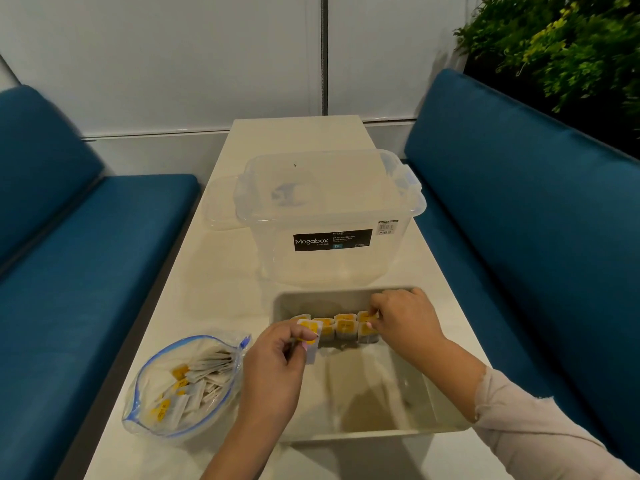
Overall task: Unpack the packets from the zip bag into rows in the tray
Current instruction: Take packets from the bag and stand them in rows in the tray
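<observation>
Left hand [277, 362] pinches one white-and-yellow paper packet [309, 341] over the white rectangular tray [398, 417] on the pale table [214, 271]; right hand [403, 318] pinches a packet in the row of packets [341, 328] standing inside. An open clear zip bag [183, 386] of packets lies left of the tray.

1. Packets [341, 328] in the tray, centre of the frame: white with yellow patches.
2. Zip bag [180, 386], lower left: clear with a blue edge, white-and-yellow packets inside.
3. Tray [381, 393]: pale grey-white.
4. Storage box [329, 216], centre: clear plastic with a black label lettered in white.
5. Benches [86, 244], left and right: deep blue.
6. Plants [568, 46], upper right: green.
7. Sleeve [540, 434], lower right: pale pink.
</observation>
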`<state>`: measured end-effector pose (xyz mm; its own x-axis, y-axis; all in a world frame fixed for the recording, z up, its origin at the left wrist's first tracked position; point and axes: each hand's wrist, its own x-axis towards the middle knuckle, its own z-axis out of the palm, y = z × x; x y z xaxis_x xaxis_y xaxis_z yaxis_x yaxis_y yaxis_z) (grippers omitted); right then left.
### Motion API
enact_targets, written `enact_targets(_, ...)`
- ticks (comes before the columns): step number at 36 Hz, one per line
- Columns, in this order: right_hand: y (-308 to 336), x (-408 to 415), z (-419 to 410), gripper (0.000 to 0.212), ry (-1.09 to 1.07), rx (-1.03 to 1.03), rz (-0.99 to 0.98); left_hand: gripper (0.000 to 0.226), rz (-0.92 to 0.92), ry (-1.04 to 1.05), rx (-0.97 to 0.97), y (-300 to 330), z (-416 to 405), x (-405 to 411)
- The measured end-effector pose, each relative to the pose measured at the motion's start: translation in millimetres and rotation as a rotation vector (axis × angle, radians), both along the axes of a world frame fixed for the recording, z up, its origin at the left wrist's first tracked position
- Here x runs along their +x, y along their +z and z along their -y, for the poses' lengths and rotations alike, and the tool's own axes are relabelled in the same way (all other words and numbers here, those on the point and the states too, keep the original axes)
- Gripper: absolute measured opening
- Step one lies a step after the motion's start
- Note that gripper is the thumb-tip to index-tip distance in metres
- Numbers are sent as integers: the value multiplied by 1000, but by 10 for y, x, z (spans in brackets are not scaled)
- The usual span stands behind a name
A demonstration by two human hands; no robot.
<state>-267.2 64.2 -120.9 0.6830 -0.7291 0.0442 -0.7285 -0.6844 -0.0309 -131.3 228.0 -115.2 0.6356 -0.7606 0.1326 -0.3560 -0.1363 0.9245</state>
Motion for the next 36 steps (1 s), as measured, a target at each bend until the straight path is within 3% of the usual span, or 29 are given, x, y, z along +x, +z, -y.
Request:
enact_targets(5,38,129,-75,20,35,57,73,39,22,35,-15,25,-30,65)
enact_targets(19,27,347,-151,20,109,1,-30,35,36,40,16,89,-64,36)
enact_targets(22,164,353,-172,20,38,109,108,30,-53,39,34,104,-36,25)
enact_targets(25,356,350,-211,18,-16,420,347,34,-148,37,38,161,23,-8)
enact_targets(28,521,333,-243,14,52,624,411,36,-251,14,19,194,86,-46)
enact_targets(31,626,316,-248,10,79,665,415,35,-294,-13,14,194,123,-80)
enact_targets(36,782,260,-211,5,108,563,295,39,-314,-56,16,170,173,-123)
